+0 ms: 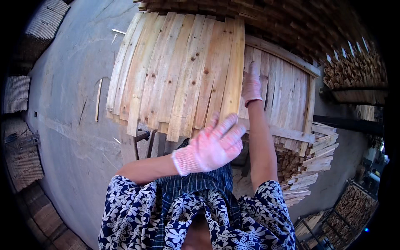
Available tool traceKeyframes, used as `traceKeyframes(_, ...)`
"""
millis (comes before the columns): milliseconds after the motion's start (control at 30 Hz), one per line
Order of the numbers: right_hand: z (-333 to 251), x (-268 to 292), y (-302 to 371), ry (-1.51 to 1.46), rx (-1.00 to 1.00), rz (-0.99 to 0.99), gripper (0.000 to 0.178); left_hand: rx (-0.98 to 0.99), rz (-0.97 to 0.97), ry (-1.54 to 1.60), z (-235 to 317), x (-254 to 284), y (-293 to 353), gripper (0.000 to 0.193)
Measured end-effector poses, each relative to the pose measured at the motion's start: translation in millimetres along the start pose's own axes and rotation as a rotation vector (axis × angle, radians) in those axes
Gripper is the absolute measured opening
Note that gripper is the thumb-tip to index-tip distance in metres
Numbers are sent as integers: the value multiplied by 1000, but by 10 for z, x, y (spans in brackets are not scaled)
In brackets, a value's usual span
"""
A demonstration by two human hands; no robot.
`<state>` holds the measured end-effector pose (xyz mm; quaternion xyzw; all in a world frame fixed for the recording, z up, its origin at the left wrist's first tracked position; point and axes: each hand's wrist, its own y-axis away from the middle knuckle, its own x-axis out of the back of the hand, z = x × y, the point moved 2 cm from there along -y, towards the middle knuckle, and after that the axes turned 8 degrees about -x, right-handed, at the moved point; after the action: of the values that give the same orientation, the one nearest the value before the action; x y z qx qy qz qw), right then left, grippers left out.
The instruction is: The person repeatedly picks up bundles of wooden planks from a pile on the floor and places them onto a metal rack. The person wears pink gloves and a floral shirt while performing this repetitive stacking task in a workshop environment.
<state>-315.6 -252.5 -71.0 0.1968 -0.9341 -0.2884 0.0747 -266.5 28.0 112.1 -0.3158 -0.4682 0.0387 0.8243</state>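
A row of pale wooden boards (175,75) lies side by side in front of me, knots showing in several of them and their near ends uneven. My left hand (214,143), in a white and pink knitted glove, hovers at the near end of the rightmost board (235,71). Its fingers are spread, slightly blurred, and grip nothing. Along that same board's right side, my gloved right hand (252,85) reaches forward with fingers stretched out flat. Whether its palm touches the board's edge cannot be made out.
To the right is a lower layer of boards (287,83) framed by wooden strips (283,132). Stacked wood pieces (310,166) jut out below it. More wood stacks (354,66) stand far right, and bundles (21,154) line the left. Loose slats (98,100) lie on the concrete floor (66,96).
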Motion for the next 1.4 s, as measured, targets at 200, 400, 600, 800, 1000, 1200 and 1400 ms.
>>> traceKeyframes(200,-36,-551,358,794,284,370,42,-65,-188,-51,216,1078,444,32)
traceKeyframes(400,99,-367,155,936,443,295,39,8,-693,-322,-545,273,1306,29)
traceKeyframes(600,-463,779,1891,582,742,559,43,-7,-868,-234,-422,270,540,42)
traceKeyframes(800,1446,3536,2521,373,42,1091,49,-331,-657,403,699,-1298,-1150,39)
traceKeyframes(1000,3084,5572,2259,246,-496,1136,71,-149,-792,862,2102,-4239,-1704,43)
traceKeyframes(1200,3563,6677,1803,-157,-462,1410,97,111,-648,264,2133,-6703,-2803,79)
traceKeyframes(1400,3107,6861,1541,-44,-746,1229,109,373,-834,-362,2064,-7652,-3078,121)
